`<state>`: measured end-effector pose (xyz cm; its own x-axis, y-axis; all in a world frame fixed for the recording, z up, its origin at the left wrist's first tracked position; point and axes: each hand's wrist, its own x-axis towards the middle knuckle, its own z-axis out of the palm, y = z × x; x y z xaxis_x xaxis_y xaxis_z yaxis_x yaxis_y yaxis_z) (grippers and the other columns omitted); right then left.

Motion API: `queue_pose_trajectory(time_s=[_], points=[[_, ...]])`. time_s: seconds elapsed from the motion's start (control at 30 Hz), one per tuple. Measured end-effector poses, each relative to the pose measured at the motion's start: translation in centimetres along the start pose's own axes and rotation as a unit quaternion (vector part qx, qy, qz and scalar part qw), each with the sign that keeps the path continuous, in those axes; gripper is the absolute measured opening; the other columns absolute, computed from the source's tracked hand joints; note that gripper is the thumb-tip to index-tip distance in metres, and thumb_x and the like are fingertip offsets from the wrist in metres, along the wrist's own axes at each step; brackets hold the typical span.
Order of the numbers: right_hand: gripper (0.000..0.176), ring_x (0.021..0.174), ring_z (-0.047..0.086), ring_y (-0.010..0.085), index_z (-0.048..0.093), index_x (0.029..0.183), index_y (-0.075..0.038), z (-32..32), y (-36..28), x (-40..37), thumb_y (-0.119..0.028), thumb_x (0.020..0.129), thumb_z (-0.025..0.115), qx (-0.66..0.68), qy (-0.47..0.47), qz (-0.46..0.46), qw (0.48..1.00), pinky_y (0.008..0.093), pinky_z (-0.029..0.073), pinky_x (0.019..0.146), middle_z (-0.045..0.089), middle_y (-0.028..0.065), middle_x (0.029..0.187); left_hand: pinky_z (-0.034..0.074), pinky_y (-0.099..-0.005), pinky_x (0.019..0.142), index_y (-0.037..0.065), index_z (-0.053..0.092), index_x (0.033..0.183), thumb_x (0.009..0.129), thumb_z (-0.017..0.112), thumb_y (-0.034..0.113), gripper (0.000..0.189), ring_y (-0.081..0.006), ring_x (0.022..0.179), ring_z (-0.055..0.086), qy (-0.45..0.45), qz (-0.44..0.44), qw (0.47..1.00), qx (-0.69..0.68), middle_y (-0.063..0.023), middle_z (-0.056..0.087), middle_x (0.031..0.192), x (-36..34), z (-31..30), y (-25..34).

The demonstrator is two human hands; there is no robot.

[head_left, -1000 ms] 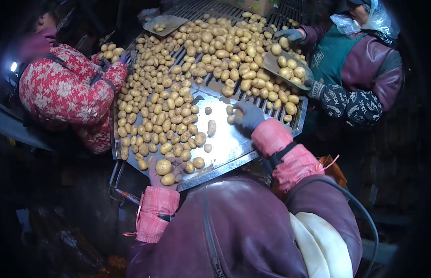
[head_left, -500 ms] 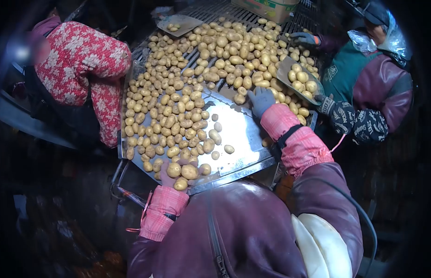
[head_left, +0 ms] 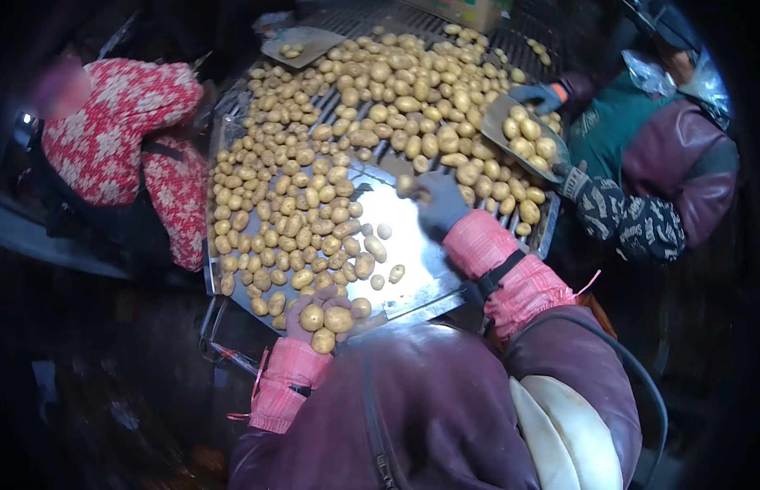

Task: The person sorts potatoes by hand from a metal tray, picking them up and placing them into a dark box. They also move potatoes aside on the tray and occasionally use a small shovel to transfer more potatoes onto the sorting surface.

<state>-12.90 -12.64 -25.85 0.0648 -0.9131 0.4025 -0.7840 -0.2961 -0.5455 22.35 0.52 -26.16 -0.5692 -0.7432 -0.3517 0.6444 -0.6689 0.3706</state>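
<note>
My left hand, in a pinkish glove, is cupped at the near edge of the metal sorting table and holds 3 potatoes. My right hand, in a grey glove, is over the bare shiny part of the table. Its fingers are closed on a potato at their tips; the glove hides part of the grip. A wide spread of loose potatoes covers the left of the table. A few single potatoes lie on the shiny sheet between my hands.
On the right, a co-worker in a green apron holds a scoop with potatoes. Another person in a red flowered top stands at left. A second scoop and a cardboard box are on the far slatted grate.
My right hand has drawn back left and toward me with a potato. The right co-worker's far hand has come to the scoop. The person at left has leaned away from the table.
</note>
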Motion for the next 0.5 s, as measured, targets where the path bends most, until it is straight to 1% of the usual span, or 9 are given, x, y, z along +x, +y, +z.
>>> queue_pose_trajectory(time_s=[0.07,0.1,0.13,0.2,0.27,0.37,0.4,0.43,0.5], points=[[0.030,0.101,0.058,0.0332,0.065,0.103,-0.009,1.6,-3.4,-2.1,-0.007,0.073,0.067,0.150,0.071,-0.088,0.982,0.0420,0.046,0.091,0.061,0.0142,0.105,0.053,-0.0428,0.064,0.008,0.057,0.125,0.095,0.041,0.051,0.055,-0.0421,0.106,0.061,0.005,0.001,1.000,0.012,-0.0237,0.055,0.126,0.2,0.0,-0.3],[0.031,0.101,0.058,0.0314,0.064,0.108,-0.007,0.9,-7.0,-3.0,-0.010,0.078,0.066,0.275,-0.018,-0.007,0.961,0.0406,0.047,0.090,0.061,0.0136,0.104,0.052,-0.0427,0.072,0.008,0.054,0.129,0.094,0.041,0.051,0.057,-0.0401,0.111,0.058,-0.007,-0.001,1.000,0.021,-0.0225,0.055,0.127,0.2,0.9,-0.6],[0.039,0.104,0.057,0.0320,0.061,0.118,-0.007,0.3,-9.2,-3.3,-0.013,0.080,0.068,0.286,-0.115,-0.030,0.951,0.0417,0.047,0.091,0.060,0.0147,0.108,0.050,-0.0426,0.080,0.009,0.050,0.134,0.094,0.041,0.051,0.059,-0.0381,0.116,0.055,-0.020,-0.001,0.999,0.029,-0.0212,0.055,0.129,-0.2,2.7,-0.7],[0.044,0.104,0.058,0.0349,0.064,0.118,-0.010,0.2,-11.8,-4.5,-0.023,0.078,0.076,0.224,-0.079,-0.172,0.956,0.0456,0.047,0.093,0.062,0.0158,0.111,0.047,-0.0425,0.096,0.010,0.044,0.142,0.092,0.042,0.052,0.065,-0.0342,0.127,0.050,-0.046,0.013,0.998,0.043,-0.0187,0.054,0.132,-0.6,5.2,-0.7],[0.042,0.103,0.059,0.0352,0.066,0.116,-0.009,-0.6,-9.8,-5.6,-0.023,0.077,0.076,0.277,-0.041,-0.076,0.957,0.0461,0.047,0.092,0.064,0.0160,0.109,0.048,-0.0426,0.095,0.010,0.043,0.143,0.093,0.042,0.052,0.065,-0.0342,0.126,0.050,-0.057,0.017,0.997,0.049,-0.0186,0.054,0.132,-0.8,5.9,-0.6],[0.036,0.102,0.059,0.0364,0.066,0.111,-0.007,-3.0,-1.4,-6.0,-0.021,0.078,0.072,0.020,0.144,-0.019,0.989,0.0452,0.048,0.090,0.065,0.0176,0.109,0.048,-0.0428,0.094,0.010,0.043,0.143,0.093,0.042,0.052,0.066,-0.0343,0.125,0.051,-0.042,0.004,0.998,0.046,-0.0185,0.054,0.132,-0.4,4.6,-0.4],[0.028,0.097,0.059,0.0368,0.066,0.103,-0.006,-6.4,0.7,-5.9,-0.021,0.079,0.068,-0.080,0.049,0.102,0.990,0.0442,0.048,0.087,0.063,0.0176,0.102,0.048,-0.0428,0.094,0.010,0.043,0.143,0.093,0.042,0.052,0.066,-0.0344,0.124,0.051,-0.038,0.002,0.998,0.045,-0.0185,0.054,0.132,-0.3,4.4,-0.4],[0.026,0.093,0.059,0.0370,0.064,0.100,-0.006,-9.5,1.0,-6.5,-0.024,0.081,0.066,-0.150,0.102,0.115,0.977,0.0455,0.048,0.083,0.061,0.0171,0.094,0.048,-0.0429,0.093,0.010,0.043,0.143,0.093,0.042,0.052,0.066,-0.0344,0.124,0.051,-0.035,-0.002,0.998,0.043,-0.0184,0.053,0.132,-0.2,4.3,-0.3],[0.037,0.095,0.060,0.0353,0.061,0.108,-0.008,-11.6,5.7,-8.4,-0.031,0.080,0.066,-0.329,0.107,0.200,0.917,0.0478,0.049,0.081,0.059,0.0153,0.101,0.048,-0.0430,0.093,0.010,0.043,0.143,0.093,0.042,0.052,0.066,-0.0345,0.123,0.052,-0.032,-0.006,0.999,0.043,-0.0184,0.053,0.132,-0.1,4.1,-0.2]])
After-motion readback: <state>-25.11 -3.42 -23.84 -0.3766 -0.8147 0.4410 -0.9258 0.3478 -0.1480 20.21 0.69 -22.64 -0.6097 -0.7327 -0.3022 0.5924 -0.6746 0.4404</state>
